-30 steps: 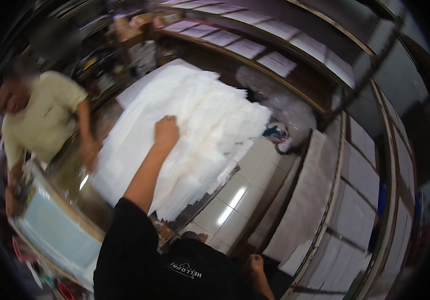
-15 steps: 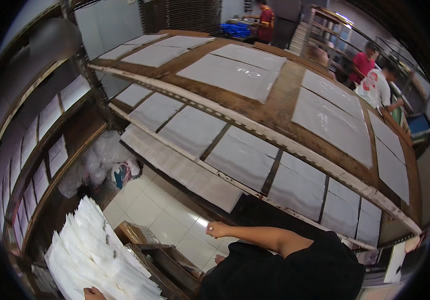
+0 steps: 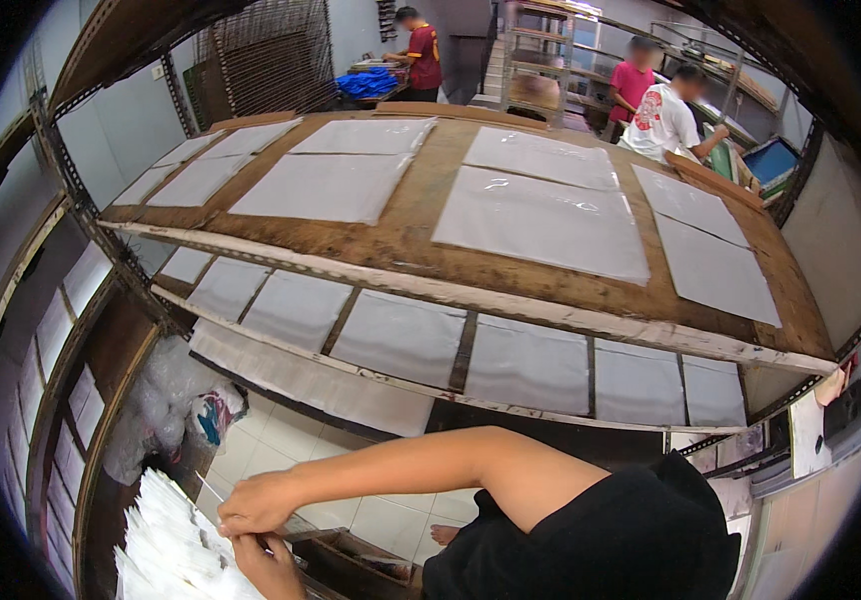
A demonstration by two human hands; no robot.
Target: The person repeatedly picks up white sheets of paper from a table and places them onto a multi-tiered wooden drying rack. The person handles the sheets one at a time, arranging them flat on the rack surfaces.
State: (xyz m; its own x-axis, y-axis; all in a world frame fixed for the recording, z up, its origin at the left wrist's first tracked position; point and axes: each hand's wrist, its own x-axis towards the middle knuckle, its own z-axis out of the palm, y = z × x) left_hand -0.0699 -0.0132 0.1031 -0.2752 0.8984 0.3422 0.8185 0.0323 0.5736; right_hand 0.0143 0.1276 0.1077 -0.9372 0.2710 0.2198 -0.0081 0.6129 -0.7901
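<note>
My right hand (image 3: pixel 259 502) reaches across from the right, fingers closed, beside a tall ruffled stack of white sheets (image 3: pixel 176 540) at the lower left. Close below it my left hand (image 3: pixel 269 572) comes up from the lower edge, its fingers curled, and the two hands meet. A thin white strip or sheet edge (image 3: pixel 209 486) shows by the right fingertips. What the fingers pinch, if anything, is hidden.
Ahead stands a metal-framed rack (image 3: pixel 511 310) with wooden shelves, bearing flat white sheets (image 3: pixel 541 225). Another rack (image 3: pixel 101 290) is at left. Clear plastic bags (image 3: pixel 166 395) lie below. A wooden crate (image 3: pixel 356 562) stands near my legs. Several people (image 3: pixel 663 115) work at the back.
My right hand has moved left and down from over the floor to meet my left hand at the stack. My left hand has risen further into view. The view has turned right.
</note>
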